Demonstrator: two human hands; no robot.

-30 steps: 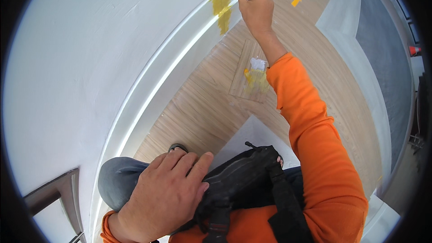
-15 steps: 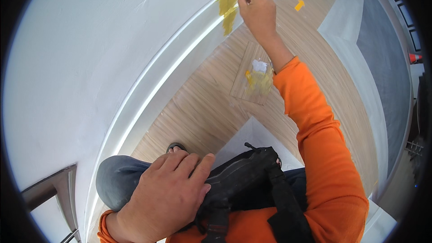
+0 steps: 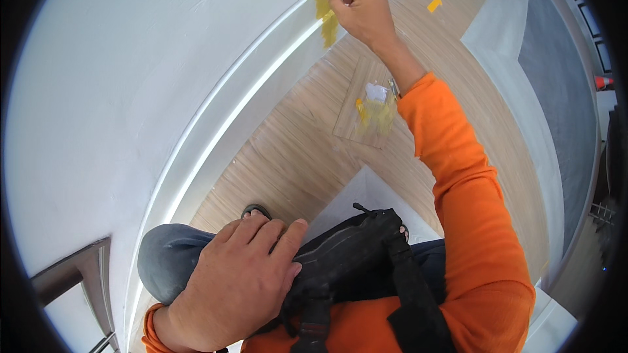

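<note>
My right hand (image 3: 364, 13) reaches far forward, fingertips pinched together against a yellow smeared patch (image 3: 328, 31) on the white skirting board (image 3: 208, 144). Whatever sits in that pinch is too small and hidden to name. Below my right wrist, a square wood-look board (image 3: 350, 122) lies on the floor, carrying a white dab (image 3: 376, 93) and yellow smears. A thin object (image 3: 393, 88) shows at the board's edge, partly behind my sleeve. Palm down, my left hand (image 3: 241, 281) rests near my bent left knee, its fingers stretched out and holding nothing.
A white wall (image 3: 118, 111) rises along the left above the skirting. Wood-look flooring (image 3: 288, 150) carries an orange arrow sticker (image 3: 434, 4) and a grey panel (image 3: 392, 199). A black bag (image 3: 347, 248) is strapped across my lap. A brown frame (image 3: 72, 268) stands at lower left.
My right hand has shifted slightly left along the top of the yellow patch, still pinched. My left hand stays almost where it was.
</note>
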